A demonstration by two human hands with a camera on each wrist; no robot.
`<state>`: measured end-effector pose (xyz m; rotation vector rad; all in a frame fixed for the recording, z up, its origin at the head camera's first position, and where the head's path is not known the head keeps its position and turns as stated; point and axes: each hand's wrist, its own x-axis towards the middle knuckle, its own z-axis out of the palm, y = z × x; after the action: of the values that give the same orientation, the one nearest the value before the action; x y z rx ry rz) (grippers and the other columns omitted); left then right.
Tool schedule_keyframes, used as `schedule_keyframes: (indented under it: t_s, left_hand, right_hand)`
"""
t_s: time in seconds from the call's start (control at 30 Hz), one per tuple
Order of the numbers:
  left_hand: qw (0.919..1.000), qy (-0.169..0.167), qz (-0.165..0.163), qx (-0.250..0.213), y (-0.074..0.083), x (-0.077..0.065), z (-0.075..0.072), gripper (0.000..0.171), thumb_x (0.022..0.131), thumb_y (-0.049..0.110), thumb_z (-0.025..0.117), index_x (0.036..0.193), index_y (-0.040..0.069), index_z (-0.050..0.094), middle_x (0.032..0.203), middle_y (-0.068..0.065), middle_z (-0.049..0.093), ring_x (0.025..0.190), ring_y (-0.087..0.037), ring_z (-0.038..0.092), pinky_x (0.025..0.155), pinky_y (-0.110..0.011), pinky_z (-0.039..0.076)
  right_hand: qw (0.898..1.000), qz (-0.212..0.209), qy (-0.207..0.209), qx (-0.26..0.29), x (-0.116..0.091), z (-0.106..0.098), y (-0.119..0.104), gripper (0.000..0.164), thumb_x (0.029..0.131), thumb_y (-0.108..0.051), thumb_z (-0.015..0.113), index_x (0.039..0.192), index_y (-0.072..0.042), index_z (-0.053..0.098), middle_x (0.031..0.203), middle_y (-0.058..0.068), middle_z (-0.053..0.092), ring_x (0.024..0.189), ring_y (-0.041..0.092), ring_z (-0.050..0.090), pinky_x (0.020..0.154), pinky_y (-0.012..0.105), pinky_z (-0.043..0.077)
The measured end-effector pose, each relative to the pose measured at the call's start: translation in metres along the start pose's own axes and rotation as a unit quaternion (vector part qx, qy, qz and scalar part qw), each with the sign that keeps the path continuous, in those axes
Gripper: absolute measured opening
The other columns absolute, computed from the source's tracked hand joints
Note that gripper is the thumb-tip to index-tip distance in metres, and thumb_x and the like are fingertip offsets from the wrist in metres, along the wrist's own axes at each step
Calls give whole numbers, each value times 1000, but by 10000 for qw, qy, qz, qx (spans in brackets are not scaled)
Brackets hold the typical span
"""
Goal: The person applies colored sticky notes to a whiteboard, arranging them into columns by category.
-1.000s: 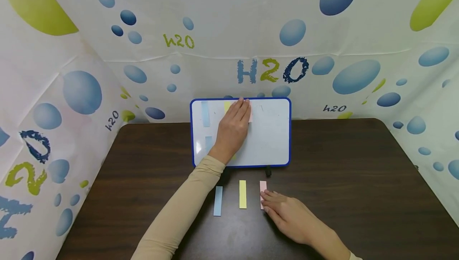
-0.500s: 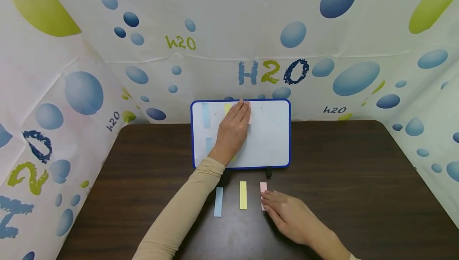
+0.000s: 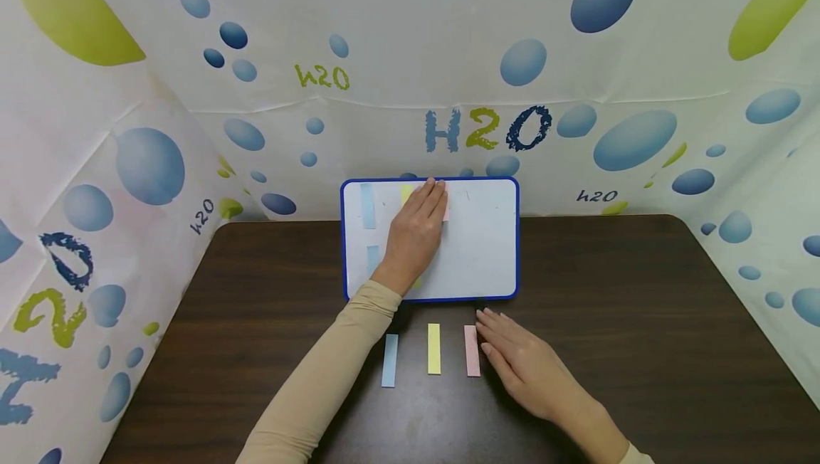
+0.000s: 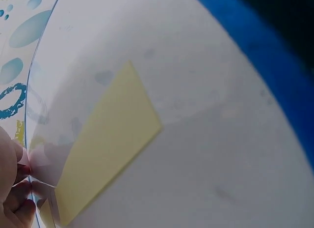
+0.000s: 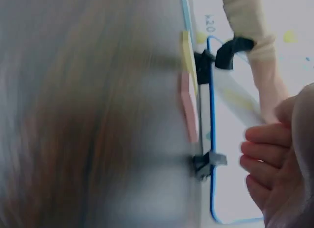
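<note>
My left hand (image 3: 416, 236) lies flat on the white board (image 3: 480, 250) with its blue frame, straight fingers reaching the top edge. Beside its fingertips peeks a pink strip (image 3: 447, 213), mostly covered. A yellow strip (image 3: 406, 193) shows left of the fingers, and another yellow strip (image 4: 108, 144) fills the left wrist view. Two blue strips (image 3: 368, 206) are stuck at the board's left. On the table, my right hand (image 3: 522, 361) is just right of the pink sticky-note pad (image 3: 472, 351), fingers extended and holding nothing visible. The yellow pad (image 3: 434, 349) and blue pad (image 3: 389, 361) lie further left.
Black clip-like feet (image 5: 205, 164) hold the board's lower edge in the right wrist view. The dark wooden table (image 3: 640, 322) spreads to both sides. A white printed sheet (image 3: 397, 8) hangs behind and beside it.
My right hand has come off the pink pad and shifted up and to the right, uncovering it. The left hand stays in place on the board.
</note>
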<state>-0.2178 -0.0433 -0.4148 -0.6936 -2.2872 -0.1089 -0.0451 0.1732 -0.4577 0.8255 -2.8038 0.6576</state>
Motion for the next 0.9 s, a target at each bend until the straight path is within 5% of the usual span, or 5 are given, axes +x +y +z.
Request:
schedule_keyframes:
  t_s: [0.23,0.5,0.9]
  left_hand:
    - [10000,-15,-18,-81,0,1,0,35,102,8,61,135,-2,64,143,-13,62,138,-26,56,119,-36,41]
    - [9999,-88,-32,-102,0,2,-1,35,103,9,60,135,-1,64,143,-12,62,138,-25,56,119,-36,41]
    - [9998,-148,-29,-132,-1,3,1,35,103,10,59,136,-1,63,144,-12,61,139,-25,56,119,-36,40]
  right_hand:
    - [9983,-85,492,-295,7,1,23,53,102,-21,58,149,2,49,159,16,44,147,33,44,127,15,2]
    - [9978,348,-60,-558,19,1,35,70,107,-37,45,162,-1,21,172,15,14,160,30,14,127,19,-11]
    - [9952,694,-460,-521,26,4,46,72,107,-43,42,162,-2,18,172,13,9,160,31,11,125,19,-14]
